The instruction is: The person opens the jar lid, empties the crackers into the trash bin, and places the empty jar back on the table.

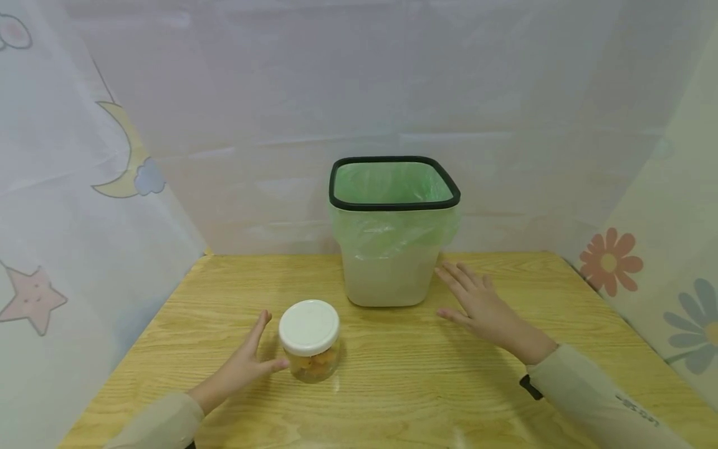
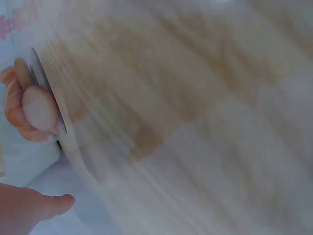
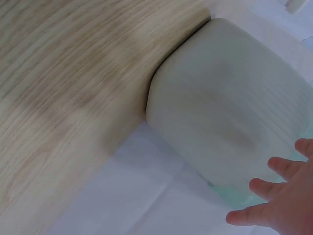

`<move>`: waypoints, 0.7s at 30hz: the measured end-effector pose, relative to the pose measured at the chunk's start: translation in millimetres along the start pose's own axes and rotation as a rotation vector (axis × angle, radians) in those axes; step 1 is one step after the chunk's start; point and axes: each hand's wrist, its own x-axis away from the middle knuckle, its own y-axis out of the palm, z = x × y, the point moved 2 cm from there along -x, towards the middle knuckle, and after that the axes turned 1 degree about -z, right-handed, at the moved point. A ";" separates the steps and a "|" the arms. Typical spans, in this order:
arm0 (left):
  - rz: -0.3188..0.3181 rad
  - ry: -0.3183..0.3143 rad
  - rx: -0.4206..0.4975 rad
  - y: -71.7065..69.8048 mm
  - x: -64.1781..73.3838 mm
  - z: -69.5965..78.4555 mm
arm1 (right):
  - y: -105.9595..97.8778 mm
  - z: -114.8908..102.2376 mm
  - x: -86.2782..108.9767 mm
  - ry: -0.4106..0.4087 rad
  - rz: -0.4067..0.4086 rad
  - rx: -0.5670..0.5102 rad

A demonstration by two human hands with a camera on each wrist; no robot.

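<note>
A clear jar (image 1: 316, 368) with a white lid (image 1: 309, 327) stands upright on the table, orange and tan pieces inside it. Just left of the jar is my left hand (image 1: 245, 363), fingers spread, the thumb tip overlapping the jar's side in the head view. In the left wrist view the jar (image 2: 36, 110) shows at the left edge, above the thumb. A pale waste bin (image 1: 387, 274) with a black rim and a green liner bag (image 1: 392, 182) stands behind. My right hand (image 1: 479, 305) spreads its fingers beside the bin's right side, holding nothing; the right wrist view shows several fingertips (image 3: 266, 188) near the bin.
The wood-grain table (image 1: 392, 386) reaches back to a pale curtain (image 1: 359, 81). Printed fabric walls rise on both sides, with a moon (image 1: 131, 146) on the left and flowers (image 1: 610, 262) on the right. A black strap (image 1: 530, 386) shows at the right cuff.
</note>
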 end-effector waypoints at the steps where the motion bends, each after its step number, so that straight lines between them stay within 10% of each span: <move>1: -0.010 -0.014 0.021 1.0 0.1 -0.3 | 0.7 -0.4 0.1 -0.002 0.001 0.000; 21: -0.005 -0.014 0.093 15.4 -1.9 -3.8 | 12.7 -16.3 -8.0 -0.078 0.036 -0.085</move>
